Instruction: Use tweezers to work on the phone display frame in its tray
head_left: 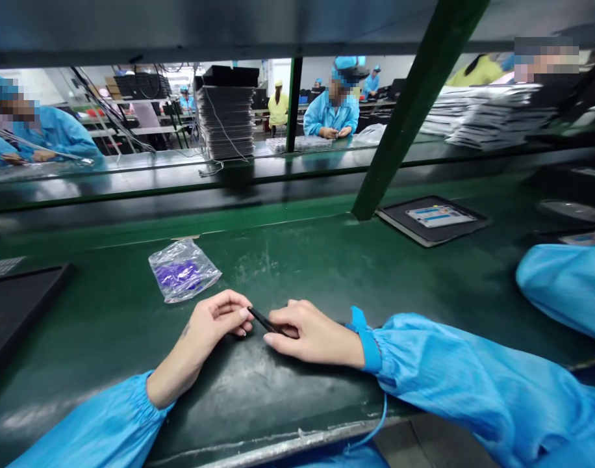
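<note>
My right hand (pixel 304 331) is closed around black tweezers (pixel 264 320), which point up and to the left. At their tip my left hand (pixel 223 318) has thumb and forefinger pinched together. Whatever lies in that pinch, if anything, is too small or hidden to name. Both hands are just above the green bench (pixel 258 260). Beyond my left hand lies a clear plastic bag (pixel 184 270) with small purple pieces inside. A blue wrist strap (pixel 369 348) with a thin cord goes round my right wrist.
A black tray (pixel 27 312) lies at the left. At the back right, another black tray (pixel 405 224) holds a flat device (pixel 441 216), beside a slanted green post (pixel 414 104). Another person's blue sleeve (pixel 565 286) reaches in from the right. Co-workers sit across the line behind stacked trays (pixel 228 117).
</note>
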Available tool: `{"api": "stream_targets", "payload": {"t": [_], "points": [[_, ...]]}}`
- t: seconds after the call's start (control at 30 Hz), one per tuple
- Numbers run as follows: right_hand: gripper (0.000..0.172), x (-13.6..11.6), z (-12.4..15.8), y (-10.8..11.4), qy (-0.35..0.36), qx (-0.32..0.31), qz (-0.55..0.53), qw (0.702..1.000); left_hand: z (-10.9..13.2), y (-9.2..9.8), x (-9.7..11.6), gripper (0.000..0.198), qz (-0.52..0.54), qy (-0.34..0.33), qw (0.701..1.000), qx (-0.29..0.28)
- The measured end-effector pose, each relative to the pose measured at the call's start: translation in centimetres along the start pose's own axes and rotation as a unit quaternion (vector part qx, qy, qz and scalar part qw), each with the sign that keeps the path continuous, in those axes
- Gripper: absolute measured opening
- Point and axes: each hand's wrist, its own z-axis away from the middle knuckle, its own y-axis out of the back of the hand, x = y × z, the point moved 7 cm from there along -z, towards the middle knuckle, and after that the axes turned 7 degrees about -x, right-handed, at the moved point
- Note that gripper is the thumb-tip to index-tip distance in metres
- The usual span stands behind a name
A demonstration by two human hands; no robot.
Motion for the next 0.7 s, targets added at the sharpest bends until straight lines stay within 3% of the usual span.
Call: {"api": "stream_targets", "payload": {"t": [0.7], "points": [[0.04, -0.11, 0.07, 0.12, 0.013, 0.013, -0.005, 1.0, 0.32, -0.2, 0.21, 0.031, 0.019, 0.005, 1.0, 0.019]]}}
